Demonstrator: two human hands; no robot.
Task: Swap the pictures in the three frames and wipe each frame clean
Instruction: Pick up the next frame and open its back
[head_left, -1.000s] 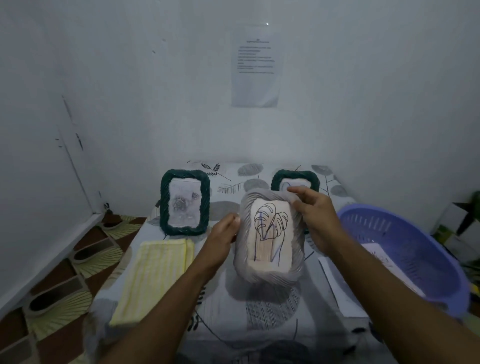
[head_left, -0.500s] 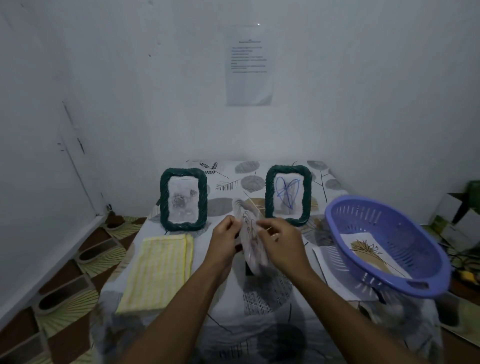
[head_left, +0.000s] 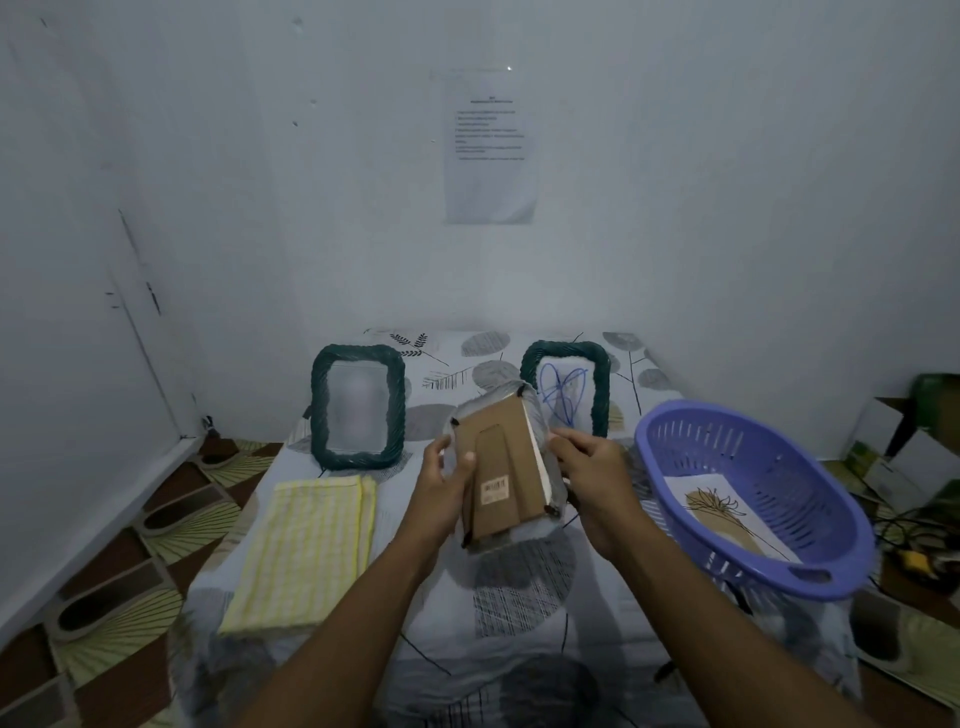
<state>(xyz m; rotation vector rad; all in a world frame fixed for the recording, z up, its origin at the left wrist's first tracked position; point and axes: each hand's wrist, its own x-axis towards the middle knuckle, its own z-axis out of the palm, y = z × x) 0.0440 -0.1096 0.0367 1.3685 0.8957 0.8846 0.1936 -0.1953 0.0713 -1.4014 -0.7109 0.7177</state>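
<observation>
We see both forearms reaching in from the bottom edge and meeting over the middle of the table (head_left: 524, 613), where the two hands hold the grey frame (head_left: 506, 457) up off the cloth-covered top. The frame is turned with its brown cardboard back towards us and leans a little to the right, its top end farther from us. A barcode sticker (head_left: 494, 490) sits low on the back, and the fold-out stand (head_left: 485, 452) lies flat against it. The left hand (head_left: 441, 486) grips the frame's left side: its thumb presses on the cardboard and its fingers curl round behind the edge. The right hand (head_left: 597, 475) comes in palm-down, wrist slightly bent, and its fingertips (head_left: 558, 441) pinch the right edge near the middle. Behind the hands two green frames stand upright near the wall. The left one (head_left: 319, 410) shows a picture too blurred to read; the right one (head_left: 602, 384), partly hidden by the held frame, carries a blue line drawing. A yellow cloth (head_left: 306, 545) lies flat on the table in front of the left green frame, well clear of the left arm. A purple basket (head_left: 836, 566) sits at the table's right edge, beside the right forearm, with a leaf picture (head_left: 727, 514) lying inside. A printed sheet (head_left: 491, 150) is on the wall.
</observation>
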